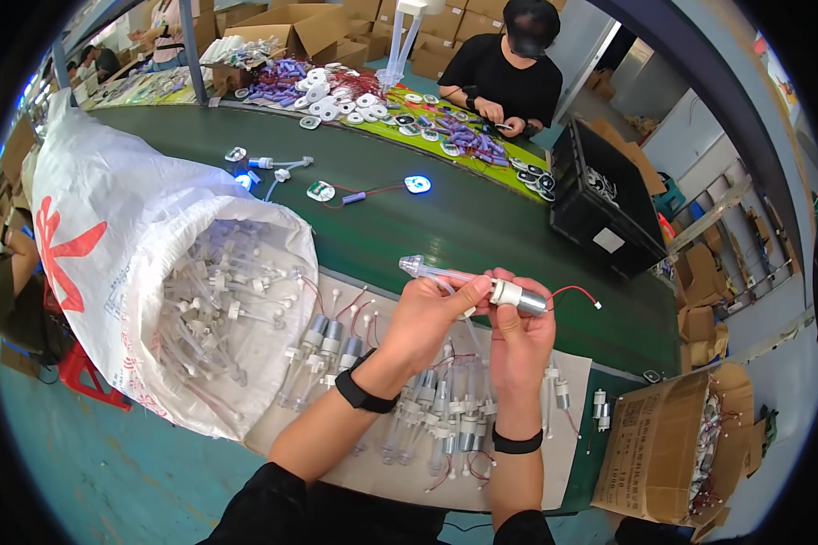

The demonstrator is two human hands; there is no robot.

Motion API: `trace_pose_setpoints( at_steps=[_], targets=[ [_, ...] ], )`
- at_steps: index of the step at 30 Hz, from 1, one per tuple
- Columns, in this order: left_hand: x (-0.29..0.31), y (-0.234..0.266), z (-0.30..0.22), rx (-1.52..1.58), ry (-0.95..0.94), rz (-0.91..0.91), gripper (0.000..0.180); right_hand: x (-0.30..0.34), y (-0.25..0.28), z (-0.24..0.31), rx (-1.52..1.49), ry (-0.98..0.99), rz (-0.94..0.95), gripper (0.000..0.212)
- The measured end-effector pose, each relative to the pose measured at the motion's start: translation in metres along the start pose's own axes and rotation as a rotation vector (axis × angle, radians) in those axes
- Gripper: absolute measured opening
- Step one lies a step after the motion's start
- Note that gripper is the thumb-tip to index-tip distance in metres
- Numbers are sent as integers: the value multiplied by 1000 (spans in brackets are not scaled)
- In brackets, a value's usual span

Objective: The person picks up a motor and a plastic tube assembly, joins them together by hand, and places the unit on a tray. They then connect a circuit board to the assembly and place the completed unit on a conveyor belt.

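Head view: pump unit (521,297) up over the beige worktop (562,454), in both hands. Silver metal cylinder, white plastic collar, clear tube with flared tip pointing left, thin red wire off the right end with small white plug. Left hand (427,313): grip pinched on the tube side. Right hand (523,341): grip closed round collar and cylinder. Below, similar units (463,418), smooth clear plastic and shiny metal, laid in rows. White woven sack (109,227), creased, open-mouthed, full of clear tube parts (223,304). Cardboard box (650,440) right, wired parts inside. Black crate (600,218), rectangular, holds whitish pieces.
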State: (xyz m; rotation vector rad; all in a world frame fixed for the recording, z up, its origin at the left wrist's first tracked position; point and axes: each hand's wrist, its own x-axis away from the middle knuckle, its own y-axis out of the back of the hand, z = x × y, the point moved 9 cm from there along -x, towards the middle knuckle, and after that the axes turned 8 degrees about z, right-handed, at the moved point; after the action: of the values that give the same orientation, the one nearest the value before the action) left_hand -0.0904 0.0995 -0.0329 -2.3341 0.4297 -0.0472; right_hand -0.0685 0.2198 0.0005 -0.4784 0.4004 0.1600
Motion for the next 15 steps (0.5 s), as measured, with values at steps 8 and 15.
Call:
trace_pose_setpoints(
  at_steps=[8,15],
  targets=[
    [-3,-5,4,-89,28,50,15,2,-1,9,78,68,-37,37],
    [-1,-8,-6,66,59,47,22,-3,-8,6,59,44,-2,33]
  ],
)
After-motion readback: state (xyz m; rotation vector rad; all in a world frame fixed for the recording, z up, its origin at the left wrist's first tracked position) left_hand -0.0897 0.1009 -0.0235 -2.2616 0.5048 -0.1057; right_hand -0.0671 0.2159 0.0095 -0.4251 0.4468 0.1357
